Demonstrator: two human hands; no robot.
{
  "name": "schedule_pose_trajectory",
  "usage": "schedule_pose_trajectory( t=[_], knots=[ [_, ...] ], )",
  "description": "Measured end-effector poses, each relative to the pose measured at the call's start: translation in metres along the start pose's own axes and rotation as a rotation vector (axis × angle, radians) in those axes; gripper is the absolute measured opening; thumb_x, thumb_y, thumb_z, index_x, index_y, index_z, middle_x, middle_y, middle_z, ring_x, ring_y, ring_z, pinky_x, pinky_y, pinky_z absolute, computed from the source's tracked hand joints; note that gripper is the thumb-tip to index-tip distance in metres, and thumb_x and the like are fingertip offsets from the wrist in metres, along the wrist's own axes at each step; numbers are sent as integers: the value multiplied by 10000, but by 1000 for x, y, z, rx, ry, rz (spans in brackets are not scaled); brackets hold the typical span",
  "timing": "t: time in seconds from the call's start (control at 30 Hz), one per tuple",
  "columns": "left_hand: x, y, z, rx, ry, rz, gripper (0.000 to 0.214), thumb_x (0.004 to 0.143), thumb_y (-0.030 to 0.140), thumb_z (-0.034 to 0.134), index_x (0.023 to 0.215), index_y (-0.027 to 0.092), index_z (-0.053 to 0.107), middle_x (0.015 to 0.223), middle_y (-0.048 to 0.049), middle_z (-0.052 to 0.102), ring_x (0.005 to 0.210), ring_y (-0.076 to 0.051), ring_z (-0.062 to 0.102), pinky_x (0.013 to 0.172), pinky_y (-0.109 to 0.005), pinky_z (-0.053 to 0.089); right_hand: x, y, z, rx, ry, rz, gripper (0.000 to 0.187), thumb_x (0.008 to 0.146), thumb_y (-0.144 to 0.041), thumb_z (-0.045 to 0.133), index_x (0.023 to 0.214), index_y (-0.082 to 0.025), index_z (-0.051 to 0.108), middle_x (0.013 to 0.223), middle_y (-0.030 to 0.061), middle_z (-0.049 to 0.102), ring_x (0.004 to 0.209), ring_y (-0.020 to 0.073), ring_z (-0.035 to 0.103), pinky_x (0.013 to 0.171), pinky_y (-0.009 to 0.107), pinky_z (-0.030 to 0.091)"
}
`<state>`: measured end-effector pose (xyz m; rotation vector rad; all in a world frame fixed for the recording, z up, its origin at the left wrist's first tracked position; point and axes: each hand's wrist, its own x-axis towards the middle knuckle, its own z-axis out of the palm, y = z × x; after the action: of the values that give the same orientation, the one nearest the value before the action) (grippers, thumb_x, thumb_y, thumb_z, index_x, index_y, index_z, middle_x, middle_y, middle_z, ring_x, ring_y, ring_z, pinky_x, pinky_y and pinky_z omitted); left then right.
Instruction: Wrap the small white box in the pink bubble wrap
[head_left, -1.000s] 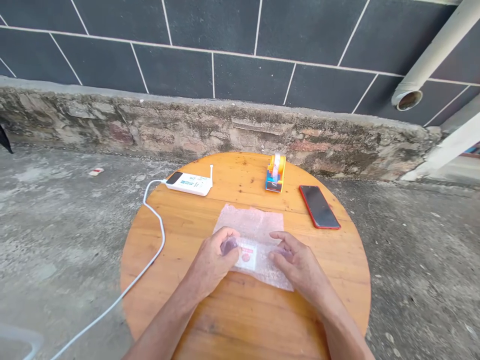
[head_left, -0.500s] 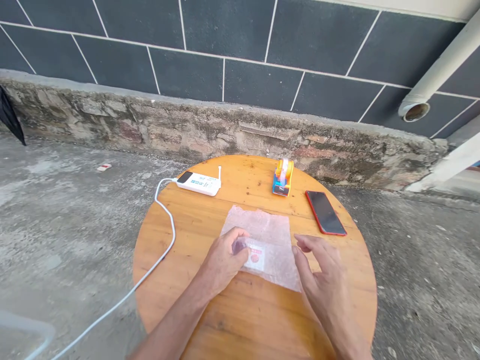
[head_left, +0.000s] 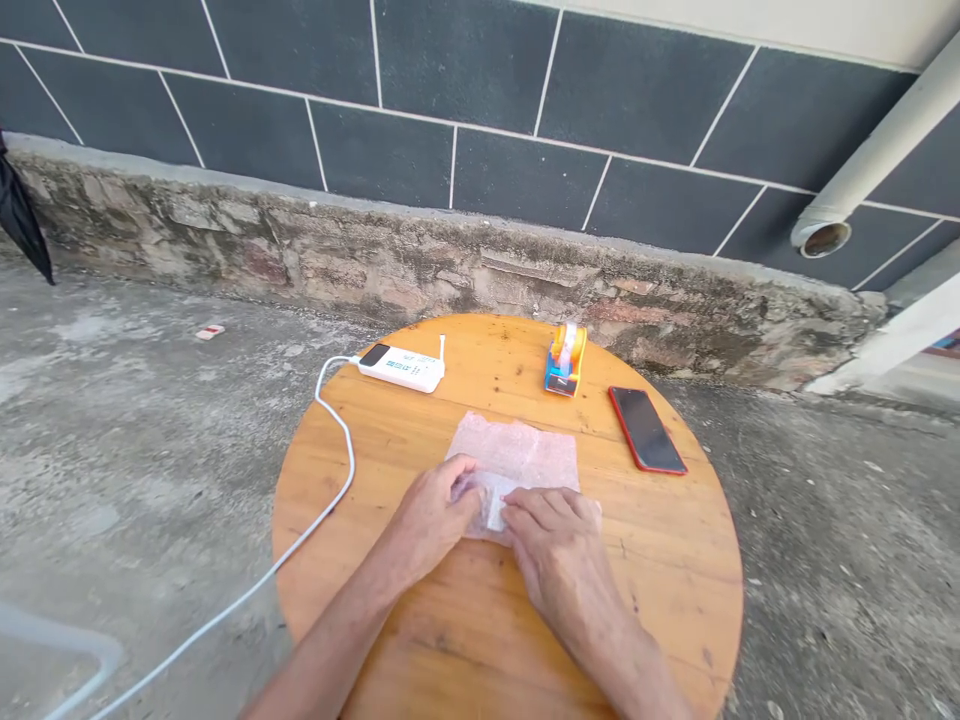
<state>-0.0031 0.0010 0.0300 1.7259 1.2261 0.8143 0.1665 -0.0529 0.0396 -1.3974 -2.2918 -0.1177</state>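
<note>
A pinkish, translucent sheet of bubble wrap [head_left: 521, 447] lies on the round wooden table, its near part folded around a small white packet [head_left: 495, 508]. My left hand [head_left: 435, 505] is closed on the left end of the wrapped packet, thumb in front and fingers behind. Over the right part of the wrap lies my right hand [head_left: 559, 535], fingers stretched out and pressing down, their tips close to the packet's middle. It covers much of the right side of the wrap. The packet's printing is mostly hidden.
An orange and blue tape dispenser [head_left: 566, 360] stands toward the back. To its right lies a red-edged phone [head_left: 646, 430]. At the back left is a white device [head_left: 403, 367] with a white cable [head_left: 351, 450] running off the table [head_left: 675, 560]. A stone-based wall stands behind.
My right hand has moved left from beside the wrap onto it, and the wrap's right part is now folded inward. The left hand keeps its hold. The view has shifted slightly.
</note>
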Motion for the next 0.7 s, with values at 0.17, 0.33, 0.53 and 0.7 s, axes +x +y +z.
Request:
schedule_pose_trajectory(
  t=[0.17,0.33,0.53,0.7],
  knots=[
    [-3,-18,-25,63,45,-99,322,795,266,468,1073,169,599,640,32,566,571,-142,505,527,-232,364,1,0,-3,21,2,5,184,827,-54,544,852,-211,638,959,18,687,875,184,583,790,339,344],
    [-19,-35,-40,82,144,-160,289,799,333,499,1027,183,595,649,30,571,608,-153,530,569,-244,388,1,1,-2,53,-4,23,196,806,-36,561,845,-213,636,969,5,691,891,185,579,803,340,332],
    [-55,-33,-39,-163,49,-326,387,805,472,527,1035,161,522,736,-16,595,665,-167,576,476,-223,411,0,2,-3,55,11,16,200,825,-42,538,835,-216,637,993,11,692,897,180,585,802,341,331],
    [-55,-24,-34,-391,-38,-432,503,774,493,595,1141,175,465,815,-42,637,650,-160,626,461,-225,487,0,3,-2,41,30,-1,191,828,-54,539,826,-217,639,952,22,695,892,190,585,787,341,323]
  ],
)
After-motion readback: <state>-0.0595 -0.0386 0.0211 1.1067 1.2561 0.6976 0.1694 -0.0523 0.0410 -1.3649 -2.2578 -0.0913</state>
